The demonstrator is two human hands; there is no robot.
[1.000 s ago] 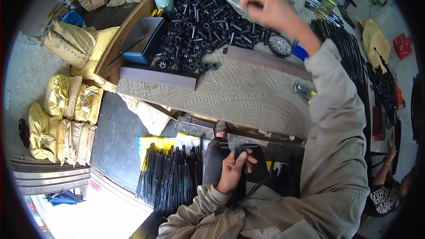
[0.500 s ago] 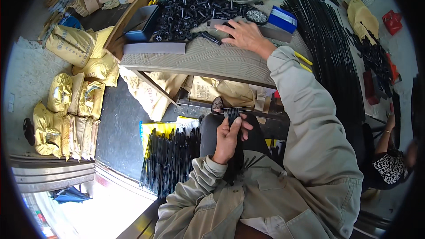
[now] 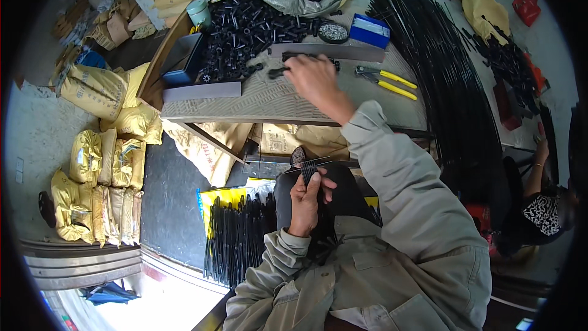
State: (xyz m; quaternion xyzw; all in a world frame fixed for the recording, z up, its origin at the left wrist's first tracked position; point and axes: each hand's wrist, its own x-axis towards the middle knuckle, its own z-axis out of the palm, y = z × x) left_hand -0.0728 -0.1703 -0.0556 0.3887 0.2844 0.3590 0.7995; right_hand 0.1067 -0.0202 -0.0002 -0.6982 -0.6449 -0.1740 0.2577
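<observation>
My left hand (image 3: 306, 205) is closed around a bundle of thin black rods (image 3: 310, 171) above my lap. Their tops fan out past the thumb, and one or two rods lie crosswise there; the lower ends run down against my jacket. Reaching over the table, my right hand (image 3: 315, 79) has its fingers bent down onto small black tube-like fittings. One black fitting (image 3: 278, 73) sticks out by the thumb, and more show just beyond the fingers. The hand partly hides them. Behind it a flat grey metal strip (image 3: 358, 53) stands along the tabletop.
Black fittings (image 3: 239, 30) are heaped beside a blue bin (image 3: 182, 61). Yellow-handled pliers (image 3: 392, 83), a blue box (image 3: 369, 32) and long black rods (image 3: 441, 79) lie to the right. More rods (image 3: 240, 239) stand beside my leg. A co-worker's arm (image 3: 538, 171) shows far right.
My right hand has drawn nearer and to the left, its spread fingers now bent, uncovering the pliers. The view has shifted somewhat. My left hand still grips the rods.
</observation>
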